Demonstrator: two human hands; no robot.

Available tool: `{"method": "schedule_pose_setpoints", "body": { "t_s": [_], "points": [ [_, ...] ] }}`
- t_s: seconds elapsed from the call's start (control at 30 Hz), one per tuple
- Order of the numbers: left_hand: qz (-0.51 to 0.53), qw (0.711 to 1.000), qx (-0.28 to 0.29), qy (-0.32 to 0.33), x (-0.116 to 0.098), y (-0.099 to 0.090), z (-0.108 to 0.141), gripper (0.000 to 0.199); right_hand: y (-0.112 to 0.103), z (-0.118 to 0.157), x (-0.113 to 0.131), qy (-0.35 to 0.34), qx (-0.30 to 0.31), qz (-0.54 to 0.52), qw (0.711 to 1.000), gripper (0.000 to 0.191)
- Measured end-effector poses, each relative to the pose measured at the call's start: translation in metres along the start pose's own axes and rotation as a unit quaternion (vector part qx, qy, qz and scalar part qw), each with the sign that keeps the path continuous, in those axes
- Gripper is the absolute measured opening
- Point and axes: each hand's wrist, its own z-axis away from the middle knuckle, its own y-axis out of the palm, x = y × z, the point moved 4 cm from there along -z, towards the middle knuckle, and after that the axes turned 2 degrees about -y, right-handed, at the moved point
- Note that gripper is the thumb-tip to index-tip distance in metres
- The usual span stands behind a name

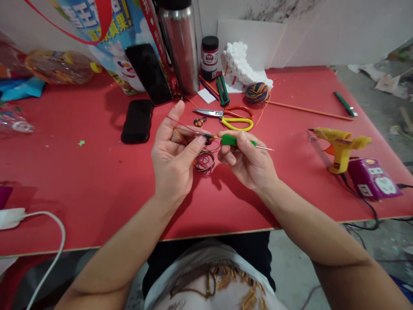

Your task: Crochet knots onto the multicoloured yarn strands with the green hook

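My left hand [174, 157] pinches a small dark piece of multicolored yarn work [209, 136] between thumb and fingers. A strand of yarn [183, 124] runs up over its raised index finger. My right hand [251, 161] is closed on a crochet hook [229, 140] with a green handle, whose thin metal end sticks out to the right. The hook's other end meets the yarn work, but the fingers partly hide the contact. Below the fingers hangs a loose coil of yarn [204, 161]. A small multicolored yarn piece [200, 122] lies just beyond.
Scissors [222, 114], a green cutter [222, 90] and a yarn ball [257, 92] lie ahead. Behind stand a steel bottle [180, 47], a jar [209, 58] and a propped phone [148, 73]. A yellow glue gun [341, 148] and a purple power box [374, 177] sit right.
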Motion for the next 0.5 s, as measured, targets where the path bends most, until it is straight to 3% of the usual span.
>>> {"method": "schedule_pose_setpoints", "body": {
  "t_s": [0.23,0.5],
  "points": [
    [0.004,1.000,-0.008,-0.003,0.0028,-0.0029,-0.0005,0.052,0.0075,-0.0010,-0.0032,0.058,-0.006,-0.090,0.994,0.027],
    [0.001,1.000,-0.025,0.012,0.0070,-0.0040,-0.0023,0.058,0.0085,0.0010,-0.0024,0.064,-0.005,-0.108,0.992,0.026]
  ]
}}
